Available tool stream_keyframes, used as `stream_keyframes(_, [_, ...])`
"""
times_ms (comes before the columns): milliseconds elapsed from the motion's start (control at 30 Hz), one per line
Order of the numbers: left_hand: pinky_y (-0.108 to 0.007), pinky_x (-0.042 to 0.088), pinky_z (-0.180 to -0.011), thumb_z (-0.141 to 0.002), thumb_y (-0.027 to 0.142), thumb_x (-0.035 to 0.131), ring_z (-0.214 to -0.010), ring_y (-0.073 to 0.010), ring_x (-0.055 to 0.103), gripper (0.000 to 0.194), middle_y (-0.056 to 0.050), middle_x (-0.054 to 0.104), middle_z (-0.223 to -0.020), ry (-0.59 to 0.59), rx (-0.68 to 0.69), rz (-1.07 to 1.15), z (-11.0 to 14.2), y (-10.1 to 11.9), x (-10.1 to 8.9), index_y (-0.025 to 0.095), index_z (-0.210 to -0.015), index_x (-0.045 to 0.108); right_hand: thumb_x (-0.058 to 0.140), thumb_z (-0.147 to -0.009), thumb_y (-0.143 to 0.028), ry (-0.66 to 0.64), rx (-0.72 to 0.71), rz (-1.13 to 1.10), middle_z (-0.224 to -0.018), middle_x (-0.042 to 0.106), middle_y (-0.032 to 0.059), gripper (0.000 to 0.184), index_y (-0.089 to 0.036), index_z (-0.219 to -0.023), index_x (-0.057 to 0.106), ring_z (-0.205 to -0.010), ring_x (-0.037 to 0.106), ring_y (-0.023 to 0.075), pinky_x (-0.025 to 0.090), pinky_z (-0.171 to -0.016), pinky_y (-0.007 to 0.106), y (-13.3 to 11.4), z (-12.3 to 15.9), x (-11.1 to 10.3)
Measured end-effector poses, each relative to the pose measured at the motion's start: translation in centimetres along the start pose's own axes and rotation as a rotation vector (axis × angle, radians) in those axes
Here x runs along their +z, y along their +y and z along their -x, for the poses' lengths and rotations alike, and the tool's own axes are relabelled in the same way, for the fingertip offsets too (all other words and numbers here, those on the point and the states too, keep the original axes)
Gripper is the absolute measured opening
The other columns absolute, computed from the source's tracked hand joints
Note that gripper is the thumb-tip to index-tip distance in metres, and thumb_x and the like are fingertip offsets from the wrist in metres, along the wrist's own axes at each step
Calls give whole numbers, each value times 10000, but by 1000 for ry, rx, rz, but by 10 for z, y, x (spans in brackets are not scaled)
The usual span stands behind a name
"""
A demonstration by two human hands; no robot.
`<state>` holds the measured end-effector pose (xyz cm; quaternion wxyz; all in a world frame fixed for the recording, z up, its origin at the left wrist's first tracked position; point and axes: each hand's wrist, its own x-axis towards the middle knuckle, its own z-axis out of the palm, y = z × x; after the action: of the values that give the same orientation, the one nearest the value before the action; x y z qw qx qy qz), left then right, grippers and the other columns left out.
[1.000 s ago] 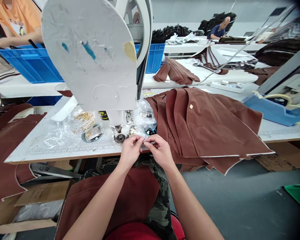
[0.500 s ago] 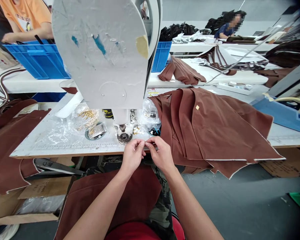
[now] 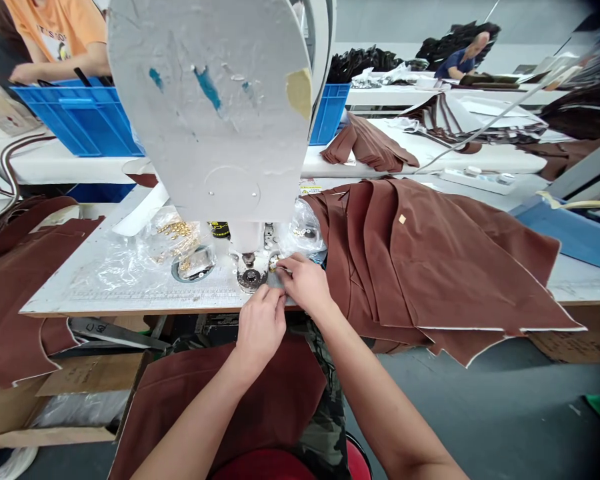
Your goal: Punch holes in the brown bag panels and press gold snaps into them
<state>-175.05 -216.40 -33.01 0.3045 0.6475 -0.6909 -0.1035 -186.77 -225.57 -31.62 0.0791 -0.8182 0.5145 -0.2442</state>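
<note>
My right hand [image 3: 305,283] reaches over the white worktable [image 3: 105,290], its fingertips at a small cluster of metal snap parts [image 3: 275,263] beside the round press die [image 3: 251,276] of a white snap-fastening machine [image 3: 210,113]. My left hand [image 3: 260,327] lies lower, at the table's front edge just below the die, its fingers curled together. Whatever either hand may pinch is hidden by the fingers. To the right lies a stack of brown cloth panels [image 3: 430,267].
Plastic bags of gold studs [image 3: 177,237] and silver snaps [image 3: 305,235] lie behind the die. Brown cloth covers my lap [image 3: 220,393]. More panels [image 3: 20,293] lie left. A person in an orange shirt [image 3: 55,33] stands at a blue crate [image 3: 80,120].
My hands have come apart. The right hand has moved forward to the snaps by the die, and the left has dropped toward the table edge. The view has shifted slightly.
</note>
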Motion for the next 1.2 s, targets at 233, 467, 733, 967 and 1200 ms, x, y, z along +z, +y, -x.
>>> stream_keyframes(233, [-319,501,-860,-978,116,408,-960,-212,640,306,-85,647,-1074,23,52,-99,-10,1,0,185,-1178,628,537,-949,-259,13,40,-140,-905,707,43,131,-230,-958,665,-783,664,217,425,-662,298,9,16,-5])
stream_keyframes(467, [-320,509,-784,-954,119,433,-900,-225,665,297,-94,639,-1081,-73,59,-234,-49,17,4,182,-1158,640,585,-914,-330,166,203,-597,-834,721,22,141,-230,-957,674,-696,671,198,500,-675,299,30,39,-11])
stream_keyframes(733, [-311,491,-833,-959,255,531,-919,-219,658,191,-68,661,-1009,-87,81,-48,-42,20,12,202,-1068,678,635,-871,-477,115,338,-878,-761,682,27,265,-215,-885,673,-612,638,181,495,-522,267,39,31,-10])
stream_keyframes(967, [-326,481,-741,-907,230,579,-835,-235,658,100,-68,674,-953,-151,47,-73,-41,25,16,217,-914,678,699,-816,-450,109,347,-977,-769,680,21,270,-191,-892,683,-515,538,117,432,-467,236,40,30,-12])
stream_keyframes(1200, [-292,471,-715,-902,201,575,-731,-181,644,85,-17,720,-840,-24,-41,300,-30,13,9,212,-908,659,726,-765,-453,83,358,-1065,-776,680,22,341,-180,-960,663,-504,486,103,348,-408,214,37,27,-16])
